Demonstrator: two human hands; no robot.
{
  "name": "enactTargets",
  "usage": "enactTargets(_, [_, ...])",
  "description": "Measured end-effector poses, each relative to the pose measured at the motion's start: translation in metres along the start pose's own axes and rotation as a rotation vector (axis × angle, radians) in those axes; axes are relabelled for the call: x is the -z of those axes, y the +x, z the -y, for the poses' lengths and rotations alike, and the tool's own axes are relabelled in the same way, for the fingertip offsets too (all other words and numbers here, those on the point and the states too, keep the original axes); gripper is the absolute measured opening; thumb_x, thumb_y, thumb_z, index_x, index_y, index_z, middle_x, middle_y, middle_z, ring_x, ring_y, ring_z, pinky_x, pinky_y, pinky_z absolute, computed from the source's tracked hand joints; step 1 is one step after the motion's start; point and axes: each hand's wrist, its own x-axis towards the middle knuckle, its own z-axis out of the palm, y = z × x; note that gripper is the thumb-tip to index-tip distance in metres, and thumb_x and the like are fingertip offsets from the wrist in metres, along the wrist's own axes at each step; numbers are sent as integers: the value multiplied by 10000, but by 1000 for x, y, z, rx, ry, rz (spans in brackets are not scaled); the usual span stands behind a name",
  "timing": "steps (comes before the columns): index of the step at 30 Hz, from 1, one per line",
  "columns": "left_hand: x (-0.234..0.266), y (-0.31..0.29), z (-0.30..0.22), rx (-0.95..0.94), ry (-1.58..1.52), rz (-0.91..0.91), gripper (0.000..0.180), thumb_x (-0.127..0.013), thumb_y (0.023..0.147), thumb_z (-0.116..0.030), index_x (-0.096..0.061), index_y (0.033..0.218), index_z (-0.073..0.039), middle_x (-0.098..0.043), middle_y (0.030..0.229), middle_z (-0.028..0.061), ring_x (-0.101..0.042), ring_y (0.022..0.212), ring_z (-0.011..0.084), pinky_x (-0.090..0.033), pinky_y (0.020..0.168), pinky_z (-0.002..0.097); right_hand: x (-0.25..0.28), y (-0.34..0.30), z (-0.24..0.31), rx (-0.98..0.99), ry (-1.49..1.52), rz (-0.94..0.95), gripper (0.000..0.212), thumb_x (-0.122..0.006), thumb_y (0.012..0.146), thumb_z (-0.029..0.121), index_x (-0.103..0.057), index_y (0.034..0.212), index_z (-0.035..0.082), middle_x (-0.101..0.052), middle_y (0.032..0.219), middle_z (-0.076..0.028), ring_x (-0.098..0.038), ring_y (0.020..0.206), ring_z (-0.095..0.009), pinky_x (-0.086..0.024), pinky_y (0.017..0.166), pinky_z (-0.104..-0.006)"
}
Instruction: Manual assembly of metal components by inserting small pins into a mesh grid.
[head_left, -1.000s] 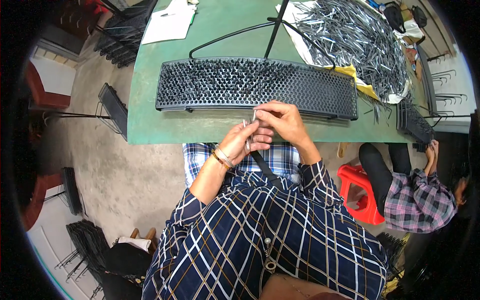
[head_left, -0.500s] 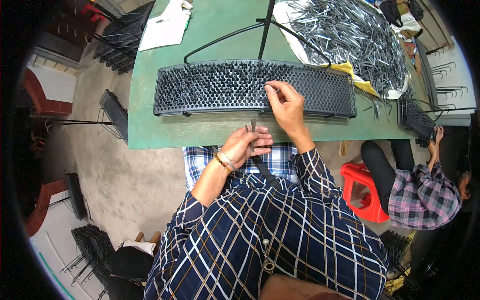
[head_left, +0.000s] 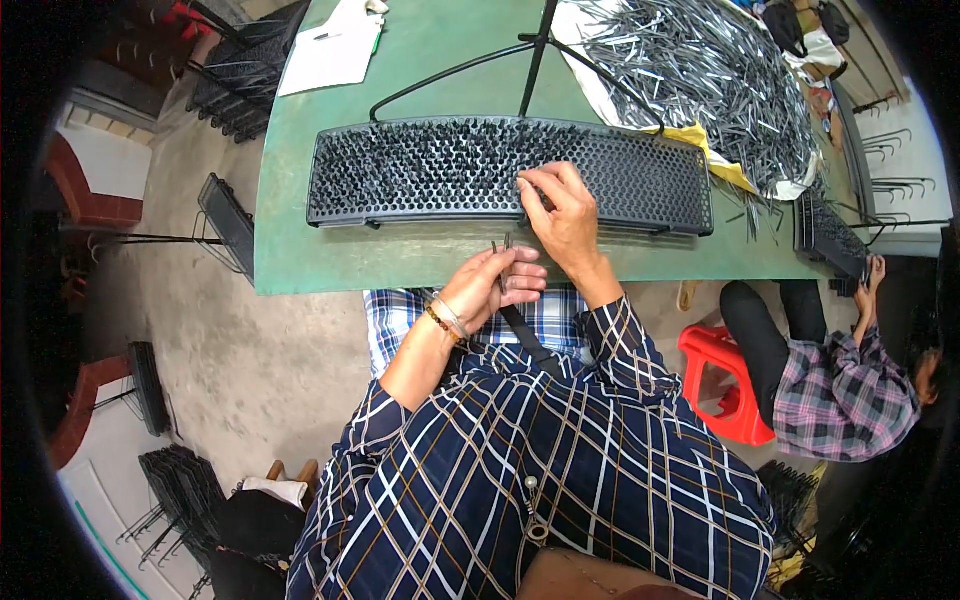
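Note:
A long black perforated rack (head_left: 640,185) lies across the green table in front of me, its holes in many rows. Small dark pieces stand in the holes over its left and middle part, while the right part shows bare holes. My right hand (head_left: 568,222) is pinched at the rack's front middle; whatever lies between thumb and forefinger is too small to make out. Below the rack's front edge, my left hand (head_left: 488,283) is palm up, holding a few thin dark metal strips (head_left: 507,241) between thumb and fingers.
A large heap of metal strips (head_left: 700,80) lies on white and yellow sacking at the back right. Black rods (head_left: 530,75) rise behind the rack. White paper (head_left: 330,55) lies at the back left. A co-worker (head_left: 845,390) sits by a red stool (head_left: 725,390) at right.
My right hand has shifted slightly left and toward me along the rack. The strips in my left hand have tilted and show less of their length.

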Motion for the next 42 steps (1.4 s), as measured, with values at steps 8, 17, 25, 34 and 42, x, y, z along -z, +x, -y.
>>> enactTargets(8, [-5, -1, -5, 13, -13, 5, 303, -410, 967, -233, -521, 1100, 16, -614, 981, 152, -625, 866, 227, -544, 752, 347, 5, 2, 4, 49, -39, 6, 96, -669, 746, 48, -644, 837, 35, -581, 818, -84, -595, 656, -226, -478, 553, -311])
enactTargets(17, [-6, -5, -7, 7, 18, 15, 322, -382, 979, -282, -466, 1179, -45, -608, 1016, 158, -632, 879, 239, -548, 720, 324, 8, 6, 14, 44, -103, 87, 89, -666, 745, 58, -641, 828, 39, -584, 810, -78, -601, 664, -235, -486, 563, -322])
enactTargets(25, [-8, -3, -7, 2, 36, 19, 294, -393, 978, -227, -451, 1181, -21, -607, 1023, 176, -634, 885, 229, -552, 745, 313, 9, 7, 13, -4, -145, 92, 68, -654, 756, 70, -627, 812, 42, -597, 805, -80, -610, 674, -254, -489, 568, -334])
enactTargets(34, [-4, -1, -6, -25, 45, -14, 274, -421, 960, -138, -474, 1142, 59, -600, 1040, 184, -625, 918, 227, -538, 800, 297, 13, 4, 9, -60, -29, 114, 134, -657, 787, 106, -661, 888, 18, -620, 839, -89, -605, 678, -197, -477, 570, -306])
enactTargets(42, [-9, -2, -5, -49, 84, 89, 321, -424, 967, -192, -487, 1153, 62, -602, 1062, 167, -621, 943, 219, -529, 828, 314, 37, -7, 8, -704, 688, 628, 128, -655, 835, 104, -665, 899, -7, -645, 811, -9, -542, 706, -43, -441, 596, -203])
